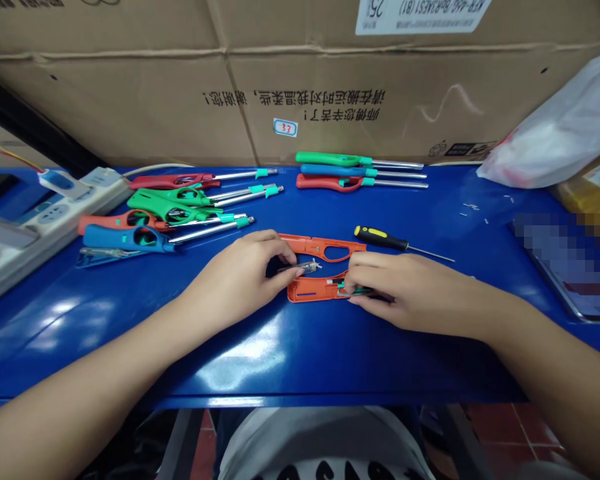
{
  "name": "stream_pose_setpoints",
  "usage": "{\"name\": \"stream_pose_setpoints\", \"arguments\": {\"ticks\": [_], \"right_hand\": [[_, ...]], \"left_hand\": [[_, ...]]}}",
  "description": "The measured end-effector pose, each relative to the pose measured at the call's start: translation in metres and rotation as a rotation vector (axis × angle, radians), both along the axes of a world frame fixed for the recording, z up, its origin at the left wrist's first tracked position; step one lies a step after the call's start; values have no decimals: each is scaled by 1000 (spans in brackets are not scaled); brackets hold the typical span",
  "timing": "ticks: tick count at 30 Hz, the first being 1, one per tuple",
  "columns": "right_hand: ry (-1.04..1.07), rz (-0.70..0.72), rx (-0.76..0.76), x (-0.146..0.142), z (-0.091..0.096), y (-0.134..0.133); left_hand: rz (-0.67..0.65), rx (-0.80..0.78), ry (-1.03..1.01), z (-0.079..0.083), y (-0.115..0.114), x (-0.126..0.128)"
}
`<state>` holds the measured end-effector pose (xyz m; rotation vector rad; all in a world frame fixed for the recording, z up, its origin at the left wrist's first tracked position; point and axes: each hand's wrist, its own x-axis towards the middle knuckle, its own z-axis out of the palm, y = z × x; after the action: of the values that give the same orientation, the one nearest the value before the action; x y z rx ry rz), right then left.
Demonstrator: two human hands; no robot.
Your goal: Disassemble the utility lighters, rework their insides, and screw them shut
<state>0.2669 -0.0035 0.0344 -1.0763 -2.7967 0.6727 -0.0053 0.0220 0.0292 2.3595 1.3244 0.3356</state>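
**Opened orange lighter between both hands**

On the blue table (pixel 300 360) an orange lighter lay split into two shells. The upper shell (pixel 325 247) was bare, and the lower shell (pixel 313 291) lay just in front of it, between the hands. The left hand (pixel 240 277) was closed in a pinch on a small metal part (pixel 304 268) over the gap between the shells. The right hand (pixel 405 290) pinched a green piece (pixel 355 291) at the lower shell's right end.

The work looked best done with the lower shell held flat on the table. The metal part wanted holding level and easing rather than forcing, since small loose bits would likely skid on so glossy a top.

By count there were:
- two orange shells;
- one screwdriver (pixel 383 237), just behind the right hand;
- three whole lighters in a back row (pixel 335 171);
- five more heaped at the left (pixel 170 210): one red, two green, one orange, one blue;
- a pale flat piece under the heap, too unclear to name;
- one power strip (pixel 55 210);
- one plastic bag (pixel 565 127).
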Motion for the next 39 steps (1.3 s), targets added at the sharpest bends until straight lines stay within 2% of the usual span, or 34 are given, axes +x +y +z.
{"name": "stream_pose_setpoints", "arguments": {"ticks": [8, 15, 18, 22, 28, 31, 39], "right_hand": [[10, -13, -38, 1, -2, 0], [57, -48, -35, -1, -1, 1], [134, -94, -69, -1, 2, 2], [208, -190, -168, -1, 5, 3], [253, -314, -472, 1, 5, 5], [257, -333, -496, 1, 4, 5], [267, -338, -494, 0, 3, 6]], "left_hand": [[28, -130, -8, 0, -2, 1], [-54, 45, -99, 3, -7, 3], [-66, 33, -203, 6, -11, 4], [-143, -115, -350, 7, -18, 8], [-180, -248, -343, 3, -20, 12], [-184, -281, -328, 1, -20, 13], [-224, -239, -271, 1, -18, 12]]}}
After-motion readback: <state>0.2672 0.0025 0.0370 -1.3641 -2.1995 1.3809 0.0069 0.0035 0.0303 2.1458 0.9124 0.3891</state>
